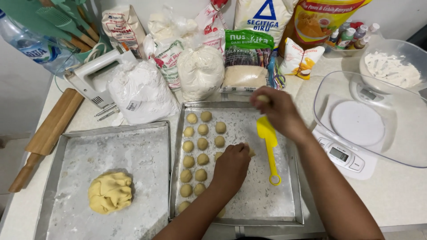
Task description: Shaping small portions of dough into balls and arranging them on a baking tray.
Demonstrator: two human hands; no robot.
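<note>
The left hand (232, 165) covers part of the third row of dough balls (202, 143) in the tray (267, 209), fingertips pinching one. The right hand (278, 111), at 12 o'clock of it, grips a small piece, mostly hidden. White and green bags (200, 71) line the back. At 9 o'clock, a second tray (147, 178) holds a dough lump (110, 192).

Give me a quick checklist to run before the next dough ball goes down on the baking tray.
1. Left hand on the tray, at a dough ball in the third column: ok.
2. Right hand pinching a dough piece: ok.
3. Baking tray has bare floured space on the right: ok.
4. Yellow spatula lies in that space: not ok.
5. Dough lump available in the left tray: ok.
6. Ball sizes equal: cannot tell.
</note>
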